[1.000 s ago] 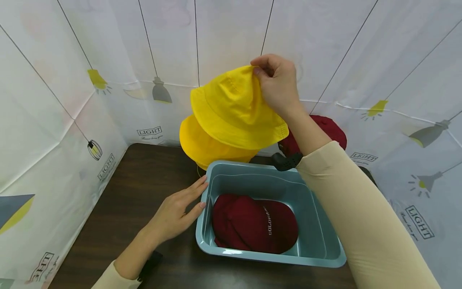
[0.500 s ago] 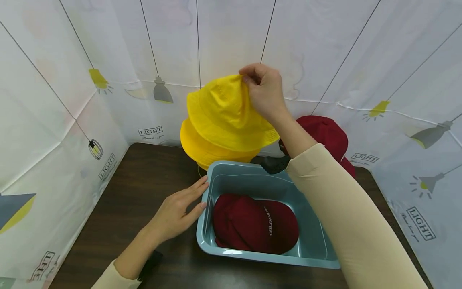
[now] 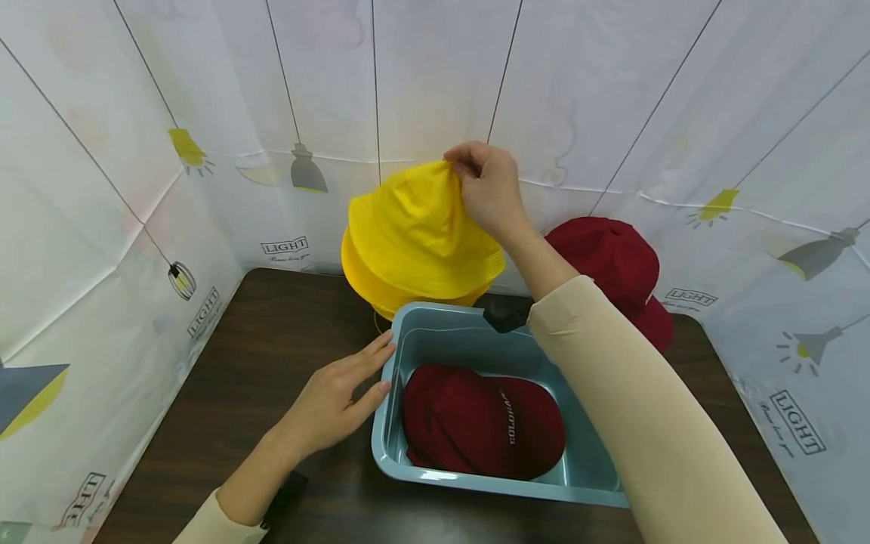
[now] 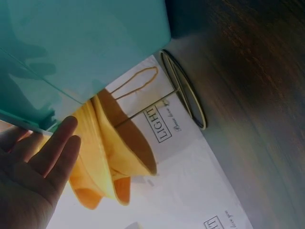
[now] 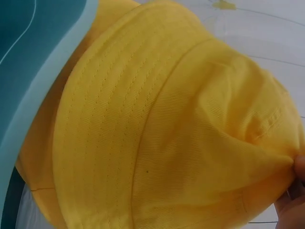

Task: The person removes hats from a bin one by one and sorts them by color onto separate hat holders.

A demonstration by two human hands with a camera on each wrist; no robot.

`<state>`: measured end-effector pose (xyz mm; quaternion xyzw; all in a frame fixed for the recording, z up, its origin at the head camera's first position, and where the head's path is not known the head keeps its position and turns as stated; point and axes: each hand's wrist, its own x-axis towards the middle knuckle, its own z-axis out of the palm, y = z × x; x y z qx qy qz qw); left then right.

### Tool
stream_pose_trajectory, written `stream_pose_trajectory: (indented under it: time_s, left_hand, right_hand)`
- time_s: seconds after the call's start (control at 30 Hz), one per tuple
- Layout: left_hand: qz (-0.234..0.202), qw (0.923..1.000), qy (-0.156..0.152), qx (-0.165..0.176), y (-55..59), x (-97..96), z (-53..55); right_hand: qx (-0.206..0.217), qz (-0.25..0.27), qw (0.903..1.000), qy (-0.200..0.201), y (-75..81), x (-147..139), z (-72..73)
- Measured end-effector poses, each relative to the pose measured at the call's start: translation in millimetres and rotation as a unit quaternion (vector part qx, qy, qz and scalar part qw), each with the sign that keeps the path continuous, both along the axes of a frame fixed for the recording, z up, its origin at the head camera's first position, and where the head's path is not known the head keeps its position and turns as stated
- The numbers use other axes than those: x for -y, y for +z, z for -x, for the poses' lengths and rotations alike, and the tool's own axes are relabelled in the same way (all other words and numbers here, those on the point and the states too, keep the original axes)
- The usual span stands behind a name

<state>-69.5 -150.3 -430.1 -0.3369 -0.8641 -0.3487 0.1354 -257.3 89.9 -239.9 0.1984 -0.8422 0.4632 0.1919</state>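
Note:
My right hand (image 3: pixel 491 185) pinches the crown of a yellow bucket hat (image 3: pixel 424 234), pulling the cloth into folds there. Beneath it another yellow bucket hat (image 3: pixel 367 283) shows its brim; in the left wrist view the two hats sit one over the other on a thin wire stand (image 4: pixel 183 90) with a ring base. Fingers straight, my left hand (image 3: pixel 336 400) rests against the left rim of a blue-grey plastic bin (image 3: pixel 503 489). Inside the bin lies a dark red baseball cap (image 3: pixel 482 423) with white lettering on its front.
Behind my right forearm, another dark red cap (image 3: pixel 605 257) stands at the back right of the dark wooden table (image 3: pixel 224 363). White sheeting printed with lamps (image 3: pixel 435 91) rises close behind and on both sides.
My right hand has lowered the yellow bucket hat and shifted it slightly left, so it covers more of the hat below. More of the back red cap shows. The left hand stays put.

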Motion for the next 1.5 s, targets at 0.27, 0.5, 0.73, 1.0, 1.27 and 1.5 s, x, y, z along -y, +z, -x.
stream_pose_trajectory:
  time_s: [0.27,0.5,0.73,1.0,1.27,1.5]
  left_hand:
    - [0.001,1.0000,-0.001,0.000,1.5,-1.5,-0.9]
    - [-0.001,1.0000,-0.004,0.004,2.6,-2.3,-1.3]
    - [-0.002,1.0000,-0.005,0.003,3.0,-2.8,-1.4]
    - [-0.005,1.0000,-0.004,0.000,1.5,-1.6,-0.6]
    - [-0.007,1.0000,-0.005,-0.002,0.7,-1.0,-0.2]
    - [-0.008,1.0000,-0.002,-0.002,-0.3,-0.9,-0.6]
  right_hand:
    - [-0.003,-0.019,0.9997,0.015,-9.4,4.6,1.3]
    - [0.029,-0.026,0.9990,0.020,-14.0,5.2,-1.7]
    - [0.006,-0.065,0.9978,0.010,-17.3,-0.5,-5.4]
    - [-0.074,-0.098,0.9924,0.004,-7.4,-16.8,-15.5]
    - [-0.044,-0.092,0.9948,0.005,4.0,-36.9,-29.1]
    - [-0.053,-0.095,0.9940,0.016,7.4,-55.3,-41.2]
